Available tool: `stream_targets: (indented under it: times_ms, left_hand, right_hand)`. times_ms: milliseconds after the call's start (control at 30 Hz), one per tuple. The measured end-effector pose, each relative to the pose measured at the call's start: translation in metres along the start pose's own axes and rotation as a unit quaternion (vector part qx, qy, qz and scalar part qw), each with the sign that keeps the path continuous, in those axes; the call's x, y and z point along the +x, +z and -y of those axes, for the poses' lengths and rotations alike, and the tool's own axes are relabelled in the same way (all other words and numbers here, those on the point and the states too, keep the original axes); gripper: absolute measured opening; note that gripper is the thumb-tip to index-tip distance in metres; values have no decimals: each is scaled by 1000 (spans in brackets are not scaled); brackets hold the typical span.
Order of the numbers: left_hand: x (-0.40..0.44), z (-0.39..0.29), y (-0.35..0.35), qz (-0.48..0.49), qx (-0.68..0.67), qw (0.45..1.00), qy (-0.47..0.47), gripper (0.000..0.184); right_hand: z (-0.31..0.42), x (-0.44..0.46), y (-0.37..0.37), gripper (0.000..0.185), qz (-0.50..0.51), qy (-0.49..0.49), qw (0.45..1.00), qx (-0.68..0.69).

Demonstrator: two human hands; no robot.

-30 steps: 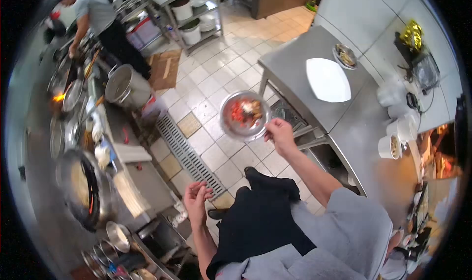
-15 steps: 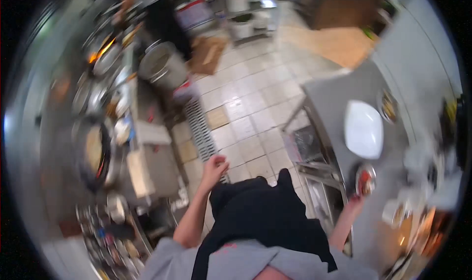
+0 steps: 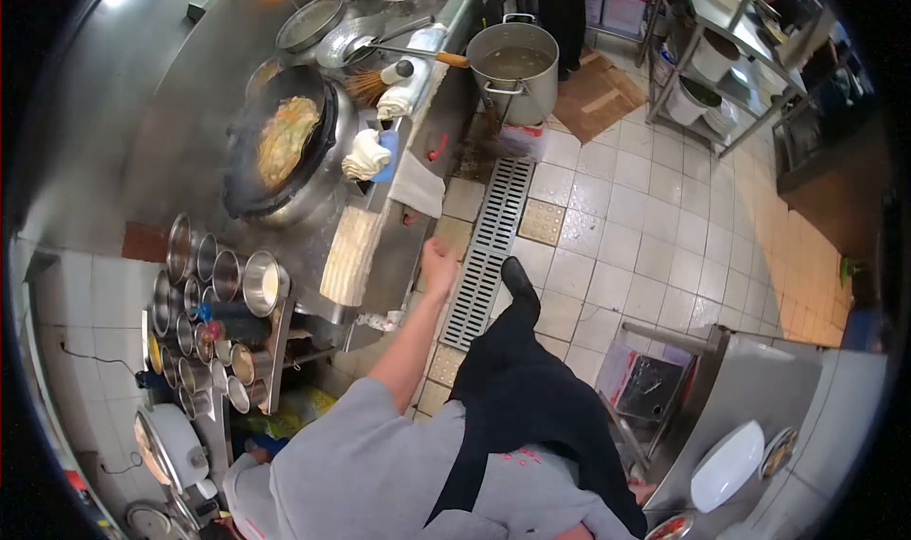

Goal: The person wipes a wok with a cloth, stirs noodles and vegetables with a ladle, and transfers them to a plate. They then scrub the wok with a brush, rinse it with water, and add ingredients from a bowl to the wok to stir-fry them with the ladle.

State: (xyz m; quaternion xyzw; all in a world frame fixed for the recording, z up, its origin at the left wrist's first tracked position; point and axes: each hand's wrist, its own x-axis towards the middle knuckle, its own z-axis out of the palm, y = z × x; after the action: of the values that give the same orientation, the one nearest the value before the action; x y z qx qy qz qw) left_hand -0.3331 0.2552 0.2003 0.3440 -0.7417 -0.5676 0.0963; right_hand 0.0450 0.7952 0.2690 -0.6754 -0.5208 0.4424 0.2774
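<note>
Loosely curled, the fingers of the left hand [image 3: 439, 267] are held above the floor drain [image 3: 492, 246]; nothing is seen in them, but the palm is hidden and full closure cannot be told. By the lower edge, the right hand [image 3: 645, 493] is mostly concealed behind the apron [image 3: 531, 393], and its finger state cannot be made out. A bowl [image 3: 689, 521] of red food is placed just outward of it, nearer to that hand; whether contact is made cannot be told, the bowl being cut off by the frame. Farther away, ahead and to the left of the left hand, the wok [image 3: 245, 156] is set well apart, its pale food [image 3: 288, 141] stretched from lower left to upper right.
</note>
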Motion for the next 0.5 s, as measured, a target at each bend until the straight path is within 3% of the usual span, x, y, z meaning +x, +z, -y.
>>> stream_targets:
  times_ms: [100,200,233,267,300,333,400,433,500]
  left_hand:
    - [82,-19,-1,-111,-189,963,-158,45]
    - [181,33,-9,-98,-191,963,-161,41]
    - [206,52,-9,-116,-172,964,-167,37]
    - [214,60,5,-113,-137,970,-168,34]
    - [200,34,8,-111,-149,965,-184,31]
    - [185,3,7,-99,-71,973,-195,34]
    - [164,-15,9,-32,-250,941,-224,32]
    - [149,-38,4,18,-281,934,-220,29]
    - [129,-64,-4,27,-401,885,-233,25]
  right_hand:
    - [47,-31,96,33,102,-30,990,-90]
    - [86,-48,211,30,303,-130,937,-113]
    - [137,-107,291,42,417,-216,870,-147]
    - [131,-109,339,56,486,-258,822,-145]
    - [166,-172,369,59,527,-254,787,-195]
    - [198,-241,399,61,563,-248,750,-243]
    - [179,-292,470,68,657,-311,632,-268]
    - [164,-323,503,73,685,-414,543,-255]
    - [146,-393,536,78,713,-514,402,-255]
